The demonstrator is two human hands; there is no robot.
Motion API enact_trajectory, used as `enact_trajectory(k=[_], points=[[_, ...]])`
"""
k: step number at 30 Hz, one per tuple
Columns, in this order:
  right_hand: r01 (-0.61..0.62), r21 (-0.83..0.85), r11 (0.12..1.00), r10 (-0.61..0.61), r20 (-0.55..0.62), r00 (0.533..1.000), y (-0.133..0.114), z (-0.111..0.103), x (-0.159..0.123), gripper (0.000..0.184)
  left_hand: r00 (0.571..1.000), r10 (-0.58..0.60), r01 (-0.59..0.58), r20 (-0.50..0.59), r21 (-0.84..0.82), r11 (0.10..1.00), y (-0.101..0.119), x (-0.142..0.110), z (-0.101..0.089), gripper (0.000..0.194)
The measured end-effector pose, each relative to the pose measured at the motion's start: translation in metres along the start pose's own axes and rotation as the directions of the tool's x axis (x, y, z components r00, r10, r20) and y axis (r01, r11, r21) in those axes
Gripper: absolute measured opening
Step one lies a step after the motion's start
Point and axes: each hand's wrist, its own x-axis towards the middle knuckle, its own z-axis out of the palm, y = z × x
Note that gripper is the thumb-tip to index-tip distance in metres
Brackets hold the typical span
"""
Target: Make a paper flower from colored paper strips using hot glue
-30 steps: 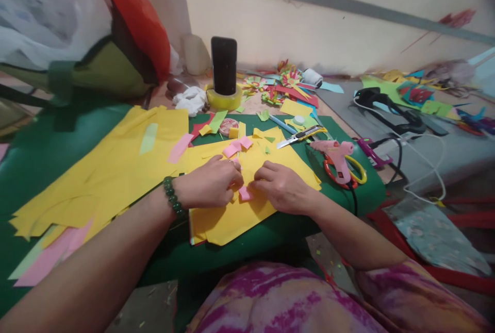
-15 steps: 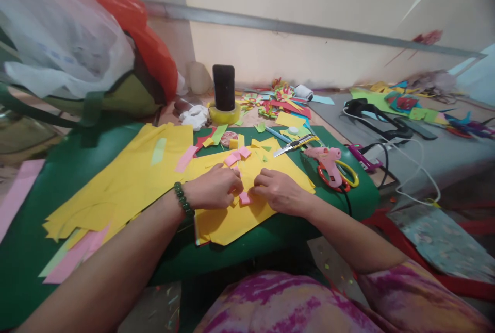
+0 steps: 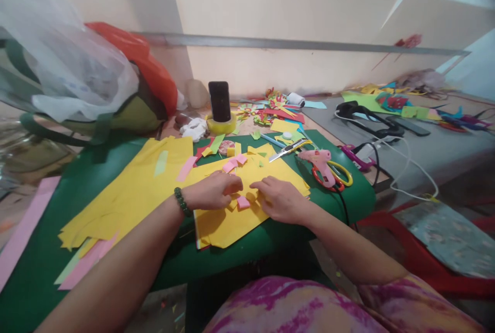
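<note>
Left hand (image 3: 217, 189), right hand (image 3: 281, 199) both curled over yellow paper (image 3: 226, 230); can't tell whether pinching anything. Pink scrap (image 3: 243, 202) lies between them: stray knuckle could scatter it. Knife (image 3: 291, 150) beyond right hand; hasty reach could mean cut.

Some left hand (image 3: 214, 189) fingertips apparently hidden, leftmost pink strip (image 3: 27, 230) cut off

Yellow paper (image 3: 222, 232) on a green worktop (image 3: 232, 260)

Left hand (image 3: 212, 190) and right hand (image 3: 282, 200) bend low over it, close but apart, a pink scrap (image 3: 243, 202) between them. Beside the craft knife (image 3: 290, 150) lies a pink glue gun (image 3: 319, 159); beyond, a phone (image 3: 219, 101) stands.
</note>
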Motion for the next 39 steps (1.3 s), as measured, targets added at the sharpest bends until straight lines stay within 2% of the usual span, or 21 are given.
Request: enact_trajectory(k=[5, 8, 11, 12, 14, 16, 19, 21, 23, 25, 28, 31, 34, 36, 38, 39], points=[[-0.013, -0.019, 1.0, 0.012, -0.043, 0.999, -0.014, 0.014, -0.003, 0.022, 0.99, -0.068, 0.056, -0.126, -0.093, 0.994, -0.015, 0.0, -0.004, 0.023], [0.059, 0.016, 0.998, -0.058, -0.071, 0.996, -0.022, 0.018, -0.004, 0.018, 0.964, -0.123, 0.106, -0.234, -0.081, 0.991, -0.019, -0.002, -0.01, 0.026], [0.142, 0.121, 0.982, -0.125, -0.137, 0.983, -0.025, 0.015, -0.003, 0.016, 0.944, -0.141, 0.122, -0.299, -0.081, 0.989, -0.018, -0.003, -0.013, 0.025], [0.121, 0.162, 0.979, -0.093, -0.171, 0.981, -0.024, 0.013, -0.002, 0.016, 0.94, -0.145, 0.119, -0.308, -0.1, 0.988, -0.018, -0.003, -0.013, 0.026], [-0.02, 0.215, 0.976, 0.065, -0.205, 0.977, -0.02, 0.007, 0.004, 0.018, 0.94, -0.155, 0.108, -0.303, -0.167, 0.98, -0.018, -0.003, -0.013, 0.028], [-0.179, 0.212, 0.961, 0.211, -0.14, 0.967, -0.014, 0.002, 0.012, 0.026, 0.945, -0.164, 0.091, -0.282, -0.255, 0.963, -0.021, -0.003, -0.013, 0.029], [-0.248, 0.173, 0.953, 0.243, 0.045, 0.969, -0.008, 0.0, 0.026, 0.042, 0.931, -0.189, 0.061, -0.313, -0.376, 0.924, -0.029, -0.004, -0.016, 0.03], [-0.253, 0.168, 0.953, 0.234, 0.124, 0.964, -0.009, 0.001, 0.032, 0.044, 0.883, -0.26, 0.077, -0.39, -0.425, 0.902, -0.035, -0.006, -0.019, 0.03], [-0.261, 0.161, 0.952, 0.237, 0.154, 0.959, -0.012, 0.002, 0.035, 0.04, 0.828, -0.338, 0.132, -0.447, -0.43, 0.893, -0.04, -0.007, -0.021, 0.031], [-0.244, 0.158, 0.957, 0.22, 0.157, 0.963, -0.016, 0.003, 0.034, 0.032, 0.809, -0.37, 0.191, -0.457, -0.392, 0.9, -0.044, -0.006, -0.02, 0.032], [-0.185, 0.16, 0.97, 0.164, 0.136, 0.977, -0.023, 0.005, 0.028, 0.02, 0.839, -0.323, 0.21, -0.438, -0.286, 0.935, -0.043, -0.002, -0.014, 0.033], [-0.156, 0.171, 0.973, 0.138, 0.112, 0.984, -0.035, 0.007, 0.017, 0.017, 0.897, -0.235, 0.176, -0.374, -0.186, 0.967, -0.033, 0.001, -0.007, 0.034], [-0.142, 0.186, 0.972, 0.13, 0.075, 0.989, -0.053, 0.005, -0.002, 0.029, 0.952, -0.162, 0.148, -0.26, -0.073, 0.986, -0.02, 0.0, -0.004, 0.039], [-0.078, 0.233, 0.969, 0.074, 0.026, 0.997, -0.06, -0.002, -0.017, 0.032, 0.98, -0.103, 0.104, -0.168, -0.001, 0.995, -0.012, -0.002, -0.005, 0.04], [-0.016, 0.301, 0.954, 0.03, -0.042, 0.999, -0.057, -0.012, -0.032, 0.026, 0.996, -0.054, 0.057, -0.073, 0.038, 0.998, -0.006, -0.004, -0.006, 0.04], [-0.018, 0.321, 0.947, 0.047, -0.085, 0.995, -0.049, -0.018, -0.04, 0.021, 0.999, -0.037, 0.038, -0.031, 0.047, 0.998, -0.005, -0.005, -0.007, 0.04]])
